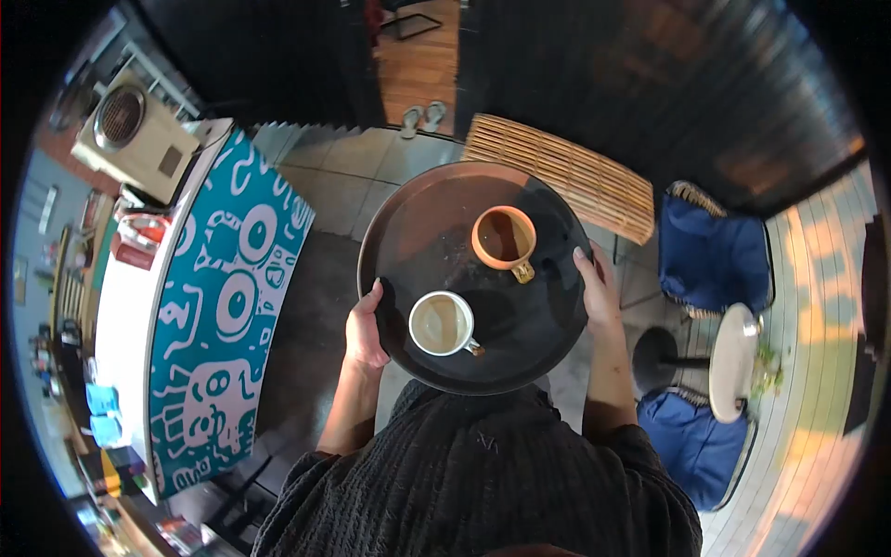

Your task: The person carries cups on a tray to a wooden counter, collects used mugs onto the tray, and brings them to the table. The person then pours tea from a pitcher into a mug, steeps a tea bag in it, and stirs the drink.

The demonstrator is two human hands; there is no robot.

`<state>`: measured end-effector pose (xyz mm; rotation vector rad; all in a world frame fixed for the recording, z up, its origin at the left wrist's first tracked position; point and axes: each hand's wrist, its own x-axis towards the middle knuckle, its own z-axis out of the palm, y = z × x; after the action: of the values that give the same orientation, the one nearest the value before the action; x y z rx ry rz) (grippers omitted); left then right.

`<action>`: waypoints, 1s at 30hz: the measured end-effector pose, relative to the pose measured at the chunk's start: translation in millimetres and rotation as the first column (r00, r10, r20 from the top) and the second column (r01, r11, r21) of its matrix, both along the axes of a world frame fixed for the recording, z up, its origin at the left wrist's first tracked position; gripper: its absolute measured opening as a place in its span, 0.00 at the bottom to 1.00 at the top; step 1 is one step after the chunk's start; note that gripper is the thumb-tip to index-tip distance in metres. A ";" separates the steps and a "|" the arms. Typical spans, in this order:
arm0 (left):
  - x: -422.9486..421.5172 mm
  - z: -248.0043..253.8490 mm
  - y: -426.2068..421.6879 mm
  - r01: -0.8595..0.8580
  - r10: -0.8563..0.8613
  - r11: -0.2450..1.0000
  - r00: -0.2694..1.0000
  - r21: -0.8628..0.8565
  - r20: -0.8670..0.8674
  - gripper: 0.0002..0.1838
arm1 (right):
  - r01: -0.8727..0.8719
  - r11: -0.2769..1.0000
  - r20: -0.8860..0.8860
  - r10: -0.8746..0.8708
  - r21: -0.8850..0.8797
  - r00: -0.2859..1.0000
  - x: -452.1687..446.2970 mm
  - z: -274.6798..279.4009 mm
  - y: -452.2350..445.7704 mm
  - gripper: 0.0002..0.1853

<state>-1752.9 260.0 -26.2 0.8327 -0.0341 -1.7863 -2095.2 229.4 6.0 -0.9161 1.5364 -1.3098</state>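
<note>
A round dark tray point(408, 232) is held level in front of my body. My left hand point(368, 327) grips its left rim, thumb on top and the fingers hidden beneath. On the right rim, my right hand point(597, 286) holds the tray the same way. Two cups stand on the tray: an orange-brown cup point(504, 238) with dark liquid inside, towards the far right, and a white cup point(441, 324) with pale contents, nearer my left hand. Both handles point to the lower right.
At left stands a counter point(125, 353) with a teal patterned front. A slatted wooden bench point(557, 172) lies beyond the tray. Blue chairs point(710, 251) and a small round table point(733, 362) are at right. Slippers point(423, 119) lie by the doorway.
</note>
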 end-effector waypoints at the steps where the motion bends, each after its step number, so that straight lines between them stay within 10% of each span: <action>1: 15.8 0.9 -12.4 -0.038 0.038 0.999 0.999 0.000 0.023 0.18 | -0.084 0.996 0.026 0.085 -0.028 0.996 18.9 6.5 -22.2 0.28; 12: 142.9 33.0 -103.5 -0.406 0.401 0.910 0.913 0.082 0.071 0.15 | -0.568 0.822 0.074 0.570 -0.048 0.818 172.4 18.5 -261.9 0.21; 16: 182.7 29.6 -159.8 -0.482 0.473 0.871 0.875 0.098 0.098 0.14 | -0.681 0.728 0.397 0.603 0.081 0.692 230.3 19.3 -351.3 0.20; 22: 231.3 62.8 -274.4 -0.556 0.547 0.830 0.825 0.031 0.143 0.14 | -0.774 0.618 -0.054 0.775 -0.139 0.629 305.7 13.5 -500.1 0.19; 30: 314.7 68.6 -414.3 -0.639 0.629 0.767 0.766 0.056 0.134 0.13 | -0.749 0.659 0.032 0.752 -0.069 0.659 402.6 60.4 -637.8 0.20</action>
<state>-1438.1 -154.3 42.4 0.8786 0.2462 -1.0993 -1692.6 -408.4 66.4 -1.3457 0.8834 -0.7405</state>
